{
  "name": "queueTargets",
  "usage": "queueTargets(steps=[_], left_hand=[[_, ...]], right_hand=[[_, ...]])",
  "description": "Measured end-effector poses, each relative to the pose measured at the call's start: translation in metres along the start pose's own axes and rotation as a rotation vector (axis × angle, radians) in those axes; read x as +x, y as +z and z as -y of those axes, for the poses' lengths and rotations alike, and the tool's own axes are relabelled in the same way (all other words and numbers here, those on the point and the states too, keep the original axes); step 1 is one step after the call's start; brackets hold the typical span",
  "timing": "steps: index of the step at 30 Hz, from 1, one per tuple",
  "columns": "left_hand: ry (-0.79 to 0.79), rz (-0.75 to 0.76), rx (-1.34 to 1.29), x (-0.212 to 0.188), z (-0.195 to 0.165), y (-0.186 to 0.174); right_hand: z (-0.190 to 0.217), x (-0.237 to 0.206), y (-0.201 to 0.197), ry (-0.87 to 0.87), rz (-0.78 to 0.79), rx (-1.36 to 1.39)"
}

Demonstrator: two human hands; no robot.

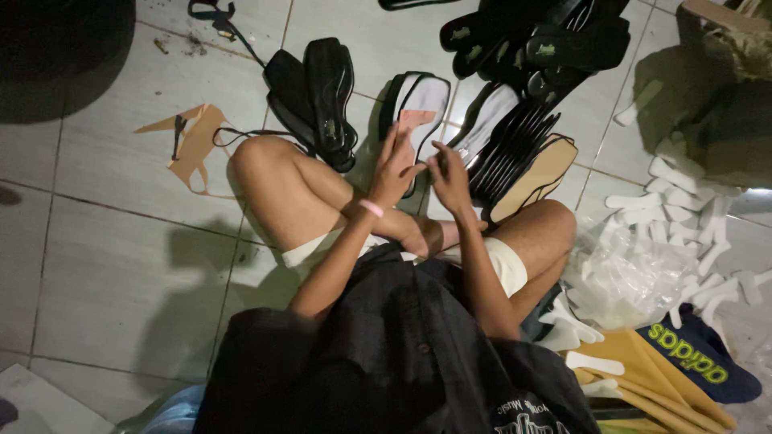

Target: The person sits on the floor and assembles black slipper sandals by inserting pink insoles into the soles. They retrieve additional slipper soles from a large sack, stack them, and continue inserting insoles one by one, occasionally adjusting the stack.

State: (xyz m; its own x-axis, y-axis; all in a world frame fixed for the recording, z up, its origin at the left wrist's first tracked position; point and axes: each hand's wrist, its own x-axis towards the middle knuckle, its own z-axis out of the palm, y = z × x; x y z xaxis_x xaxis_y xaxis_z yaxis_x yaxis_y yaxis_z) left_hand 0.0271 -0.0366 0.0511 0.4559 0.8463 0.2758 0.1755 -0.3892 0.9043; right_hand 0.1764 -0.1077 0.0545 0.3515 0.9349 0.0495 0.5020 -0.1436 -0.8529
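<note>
I sit cross-legged on a tiled floor. My left hand and my right hand meet in front of my knees, fingertips touching over a black-rimmed sandal sole with a white and pink insole. Whether something small is pinched between the fingers cannot be made out. A pink band circles my left wrist. The sole lies on the floor just beyond the hands, its heel end hidden behind my left hand.
A fanned stack of black soles lies right of the hands, more black sandals left and behind. White foam strips and a clear plastic bag sit at right. Tan paper scraps lie at left.
</note>
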Motion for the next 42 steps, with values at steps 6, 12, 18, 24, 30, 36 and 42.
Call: queueTargets(steps=[6,12,18,24,30,36,42], left_hand=[[-0.071,0.098,0.015,-0.030,0.009,-0.019],[-0.104,0.202,0.031,-0.040,0.012,-0.021],[-0.121,0.426,0.036,-0.018,0.014,-0.061],[-0.061,0.500,0.055,-0.003,0.029,-0.070],[-0.087,0.521,0.096,-0.009,0.031,-0.070],[-0.098,0.515,0.102,-0.005,0.024,-0.070],[-0.196,0.544,0.162,0.001,0.018,-0.073]], right_hand=[[0.017,0.007,0.015,-0.065,0.085,0.065],[0.013,0.004,0.017,-0.022,0.083,0.124],[0.000,-0.001,0.004,-0.041,0.226,0.022],[-0.008,0.001,-0.005,-0.101,0.352,-0.041],[-0.012,0.002,-0.008,-0.094,0.404,-0.060],[-0.012,0.003,-0.007,-0.097,0.412,-0.072],[0.001,0.003,-0.010,-0.080,0.424,-0.073]])
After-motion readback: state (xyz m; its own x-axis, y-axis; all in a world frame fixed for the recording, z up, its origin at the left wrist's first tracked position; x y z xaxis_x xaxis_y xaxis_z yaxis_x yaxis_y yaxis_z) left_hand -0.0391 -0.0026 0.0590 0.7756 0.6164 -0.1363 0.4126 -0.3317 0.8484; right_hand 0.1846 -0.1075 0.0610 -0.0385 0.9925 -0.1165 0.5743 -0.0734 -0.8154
